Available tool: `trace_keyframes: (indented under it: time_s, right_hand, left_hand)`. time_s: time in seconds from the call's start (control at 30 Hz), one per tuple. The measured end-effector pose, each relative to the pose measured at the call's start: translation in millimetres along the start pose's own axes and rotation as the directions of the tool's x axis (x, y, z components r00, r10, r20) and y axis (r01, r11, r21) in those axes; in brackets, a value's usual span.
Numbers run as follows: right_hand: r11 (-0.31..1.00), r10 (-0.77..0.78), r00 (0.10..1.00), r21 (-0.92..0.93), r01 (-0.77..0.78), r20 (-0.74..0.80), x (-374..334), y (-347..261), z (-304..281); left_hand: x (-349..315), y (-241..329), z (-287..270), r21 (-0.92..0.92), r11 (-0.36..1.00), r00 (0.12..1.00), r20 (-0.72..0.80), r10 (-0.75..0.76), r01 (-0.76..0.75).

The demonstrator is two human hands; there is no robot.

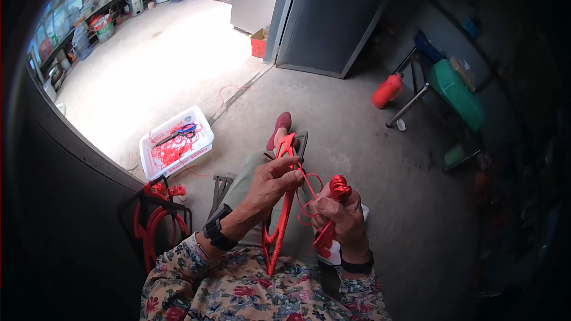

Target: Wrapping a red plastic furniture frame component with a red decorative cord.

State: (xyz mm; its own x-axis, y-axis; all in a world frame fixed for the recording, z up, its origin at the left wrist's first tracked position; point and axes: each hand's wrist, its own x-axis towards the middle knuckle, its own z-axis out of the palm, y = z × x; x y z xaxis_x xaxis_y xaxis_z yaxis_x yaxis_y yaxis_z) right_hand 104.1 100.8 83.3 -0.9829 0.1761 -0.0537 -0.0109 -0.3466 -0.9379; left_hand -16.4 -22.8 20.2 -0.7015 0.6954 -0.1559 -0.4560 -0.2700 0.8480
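Note:
My left hand [270, 185] is closed in a pinch on a thin red cord [305, 179] above my lap. Loose loops of the cord hang between my hands. My right hand [345, 220] is wrapped round a bundle of shiny red cord [340, 186], whose coiled top sticks out above the fingers. A thicker red braided rope [287, 211] runs lengthwise over my lap, passing under my left hand and partly hidden by it. A red and white item, its kind unclear, lies below my right hand, partly covered.
A white plastic basket [208, 135] on the floor holds tangled red cord and blue-handled scissors [188, 129]. Coiled red rope [172, 217] hangs on a black frame at my left. A red bottle [388, 90] stands by a metal-legged stand at right. A dark door [333, 18] is ahead.

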Motion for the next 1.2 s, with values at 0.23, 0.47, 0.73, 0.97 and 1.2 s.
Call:
trace_keyframes:
  time_s: [0.23,0.47,0.73,0.97,1.2]
  right_hand:
    - [0.995,-0.095,0.981,-0.006,0.096,-0.171,5,-27,-8]
    - [0.834,-0.202,0.951,-0.467,0.293,0.235,19,-4,20]
    - [0.858,-0.136,0.956,-0.45,0.246,0.262,16,-12,20]
    - [0.882,-0.021,0.969,-0.452,0.133,0.244,35,-66,0]
    - [0.285,-0.408,0.908,-0.958,0.031,-0.092,67,-67,-78]
  left_hand:
    - [7,-20,9,0.177,0.967,0.982,0.008,0.187,-0.185]
    - [0,-23,13,0.283,0.835,0.878,0.066,0.473,-0.471]
    - [5,-33,8,0.46,0.749,0.86,0.065,0.507,-0.477]
    - [14,2,20,0.678,0.462,0.701,0.11,0.705,-0.571]
    - [45,6,-5,0.15,0.94,0.944,-0.084,0.32,-0.306]
